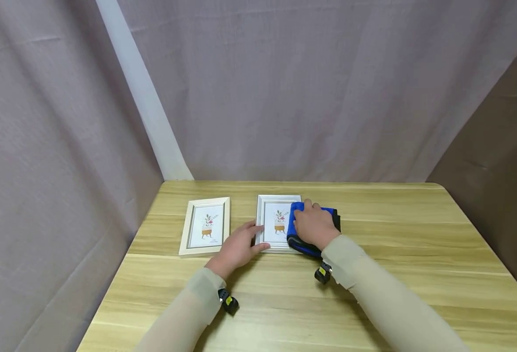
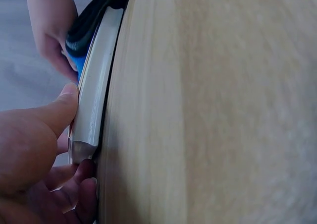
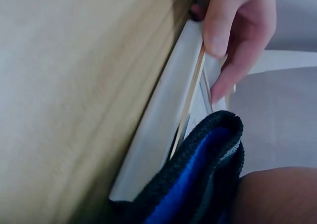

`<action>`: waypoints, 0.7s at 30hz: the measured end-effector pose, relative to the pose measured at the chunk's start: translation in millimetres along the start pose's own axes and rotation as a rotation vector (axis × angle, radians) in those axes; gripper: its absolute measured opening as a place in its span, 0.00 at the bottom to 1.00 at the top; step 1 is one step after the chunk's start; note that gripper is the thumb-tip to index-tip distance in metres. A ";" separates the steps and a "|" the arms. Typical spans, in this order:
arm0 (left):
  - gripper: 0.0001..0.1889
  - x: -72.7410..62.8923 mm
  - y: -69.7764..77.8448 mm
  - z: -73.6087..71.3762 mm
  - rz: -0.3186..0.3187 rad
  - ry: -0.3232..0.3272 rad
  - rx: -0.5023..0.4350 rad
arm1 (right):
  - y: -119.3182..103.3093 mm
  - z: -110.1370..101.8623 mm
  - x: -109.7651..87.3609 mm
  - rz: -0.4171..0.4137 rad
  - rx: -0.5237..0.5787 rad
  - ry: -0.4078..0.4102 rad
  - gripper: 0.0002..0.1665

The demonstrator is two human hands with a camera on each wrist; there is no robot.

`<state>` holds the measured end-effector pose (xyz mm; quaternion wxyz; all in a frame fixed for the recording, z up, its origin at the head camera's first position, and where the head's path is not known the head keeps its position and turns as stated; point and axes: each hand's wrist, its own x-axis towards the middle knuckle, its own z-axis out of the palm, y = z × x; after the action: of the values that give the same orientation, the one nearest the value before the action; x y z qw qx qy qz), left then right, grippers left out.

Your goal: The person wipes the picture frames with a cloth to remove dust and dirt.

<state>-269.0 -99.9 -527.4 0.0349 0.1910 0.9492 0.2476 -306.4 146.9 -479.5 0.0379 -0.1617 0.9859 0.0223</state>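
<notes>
Head view, right grip point(image 1: 314, 225): curled over a folded blue cloth point(image 1: 304, 247), which it holds against the right side of the silver frame point(image 1: 280, 198).
Left grip point(image 1: 238, 245): pinching the silver frame at its near-left corner, thumb on the front border; whether that corner is slightly raised, I cannot tell.
Silver frame: picture side up between the two grips, its right border partly under the cloth.
Wiping: this looks like the step in hand; light, even pressure suits it, with the cloth's folds flat beneath the right grip and strokes that follow the border into the corners.
Bracing: the left grip should steady the corner without squeezing, its fingertips clear of the picture area, where they could leave prints.
Cream frame point(image 1: 188, 227): just left of the left grip, lying flat, with a similar plant picture.
Worktop point(image 1: 399, 244): pale streaked wood below both grips, stretching well to their right.
Room: mauve-grey curtain point(image 1: 285, 98) beyond the grips, white strip point(image 1: 146, 98) toward their left, brown hanging point(image 1: 500, 146) far right.
</notes>
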 end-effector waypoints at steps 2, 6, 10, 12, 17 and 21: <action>0.35 0.3 -0.5 0.1 0.001 0.002 -0.002 | 2.2 0.2 6.8 0.000 0.003 0.006 0.26; 0.35 -0.4 -0.8 0.5 -0.002 -0.001 -0.008 | 6.7 2.4 18.5 0.005 0.012 0.002 0.29; 0.35 0.2 0.2 0.3 -0.005 -0.011 -0.004 | 13.9 5.7 27.6 0.028 0.035 -0.001 0.33; 0.36 0.2 0.1 1.0 -0.002 -0.012 -0.001 | 17.2 7.9 31.1 0.032 0.051 0.007 0.34; 0.35 -0.3 -1.4 1.8 -0.002 -0.007 -0.003 | 25.0 12.6 37.2 -0.005 0.123 0.038 0.33; 0.35 -0.7 -3.3 0.7 -0.007 -0.005 0.005 | 35.0 18.3 40.2 -0.070 0.166 0.074 0.31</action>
<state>-269.4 -102.5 -529.6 0.0379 0.1883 0.9504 0.2446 -354.3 168.3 -500.0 0.0154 -0.1931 0.9788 -0.0670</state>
